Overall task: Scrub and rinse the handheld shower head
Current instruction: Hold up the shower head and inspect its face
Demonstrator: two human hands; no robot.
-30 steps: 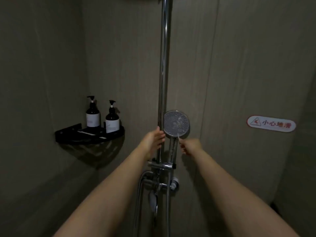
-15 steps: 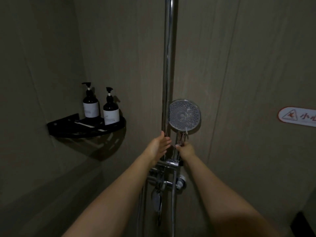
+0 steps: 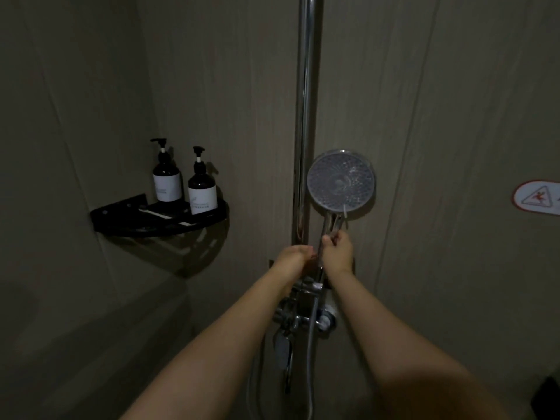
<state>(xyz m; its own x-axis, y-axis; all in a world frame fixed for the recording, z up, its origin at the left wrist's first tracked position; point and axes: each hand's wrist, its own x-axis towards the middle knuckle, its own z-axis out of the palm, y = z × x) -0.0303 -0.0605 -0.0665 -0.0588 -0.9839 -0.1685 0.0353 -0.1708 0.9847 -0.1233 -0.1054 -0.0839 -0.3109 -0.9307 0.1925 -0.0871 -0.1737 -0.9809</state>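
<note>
The handheld shower head (image 3: 341, 183) has a round, dotted face turned toward me and stands upright in its holder (image 3: 309, 291) beside the vertical chrome rail (image 3: 304, 116). My right hand (image 3: 337, 253) is closed around its handle just below the face. A thin white stick, perhaps a small brush (image 3: 345, 211), rises from that hand across the lower rim of the face. My left hand (image 3: 292, 259) curls around the rail right next to the handle, its fingertips almost touching my right hand.
A black corner shelf (image 3: 121, 213) on the left wall carries two dark pump bottles (image 3: 167, 177). Below my hands sit the mixer valve (image 3: 298, 321) and the hanging hose (image 3: 310, 359). A slip-warning sticker (image 3: 538, 201) is on the right wall.
My right hand moved in from the right and closed on the handle under the face. My left hand slid down the rail toward it. The view shifted closer and rightward.
</note>
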